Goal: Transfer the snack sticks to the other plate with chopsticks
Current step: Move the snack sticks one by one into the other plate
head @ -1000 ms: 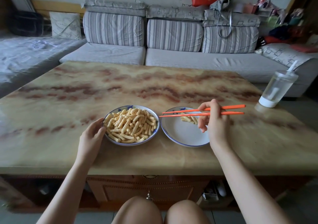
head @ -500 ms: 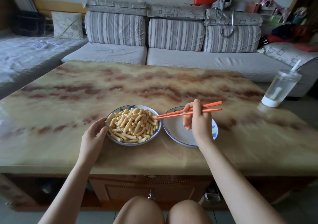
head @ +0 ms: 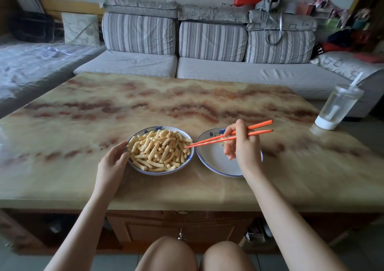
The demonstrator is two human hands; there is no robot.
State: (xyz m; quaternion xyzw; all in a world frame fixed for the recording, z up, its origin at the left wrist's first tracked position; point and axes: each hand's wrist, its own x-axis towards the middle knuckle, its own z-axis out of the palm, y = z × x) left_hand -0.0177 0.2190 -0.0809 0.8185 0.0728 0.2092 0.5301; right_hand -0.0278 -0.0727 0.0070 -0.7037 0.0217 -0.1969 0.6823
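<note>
Orange chopsticks [head: 228,138] are gripped in the right hand [head: 244,146], whose fingers are curled round their middle, with the blunt ends left jutting out to the right. The tips are lowered to the right edge of the heap of snack sticks [head: 160,148], which is piled in a blue-rimmed plate [head: 160,173] on a marbled table [head: 145,104]. Whether a stick is caught between the tips cannot be told.

The left hand [head: 113,166] is laid relaxed against that plate's left rim. Its fingers are loosely extended and touch the rim, and nothing is grasped.

A second plate [head: 214,160] is set just beside the first, to its right, beneath the right hand. Its right part is covered by the hand and wrist. A small yellowish scrap is seen on it beside the fingers, too much hidden to be made out.

Both forearms are shown reaching over the near table edge, and two bare knees are cut off at the bottom.

A clear lidded cup [head: 337,107] with a straw is placed at the table's far right corner, well apart from the plates. A grey striped sofa [head: 228,71] is seen behind the table, and the things heaped at its right end are blurred. Items beneath the tabletop are lost in shadow.
</note>
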